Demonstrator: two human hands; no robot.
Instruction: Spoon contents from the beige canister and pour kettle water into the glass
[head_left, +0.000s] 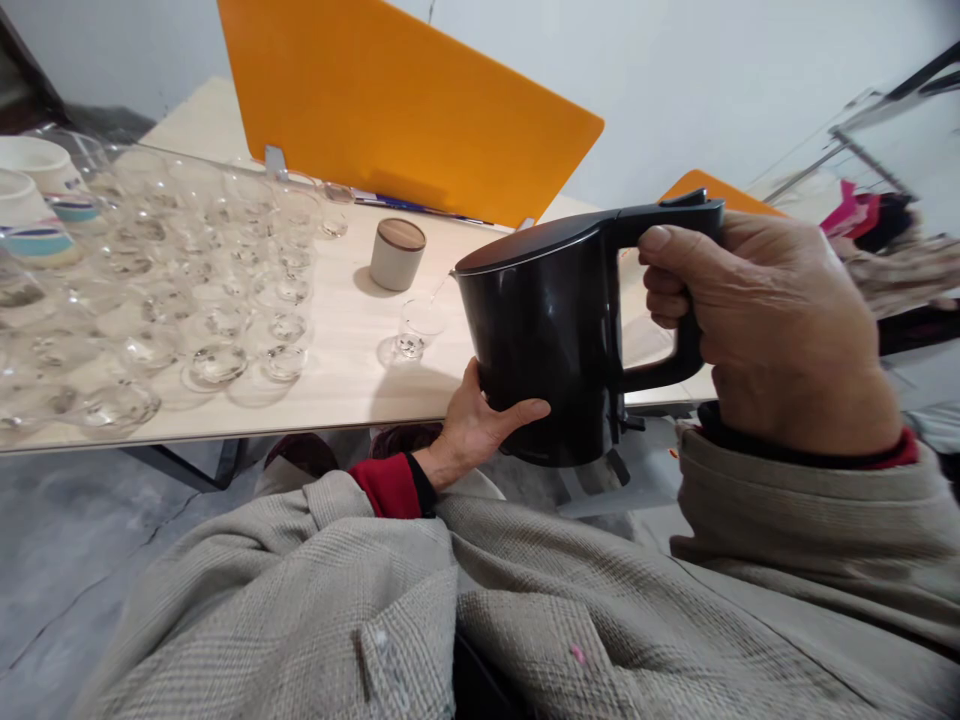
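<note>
A glossy black kettle (544, 340), with a dark flat lid and a looped handle, was held right of centre in the frame, its spout tilted down to the left. The right hand (787, 310), at right, was closed around the handle. The left hand (480, 425), below centre, was partly open, its thumb across the kettle's lower front; the kettle hid most of its other fingers. A thin clear streak ran from the spout to a small clear cup (421, 325) with dark flecks at its base, at centre on the pale table (345, 385). Just behind stood a wood-lidded container (397, 257). Many clear cups (217, 362) and two paper cups (37, 225) crowded the left. An orange panel (412, 100) rose at top centre.
</note>
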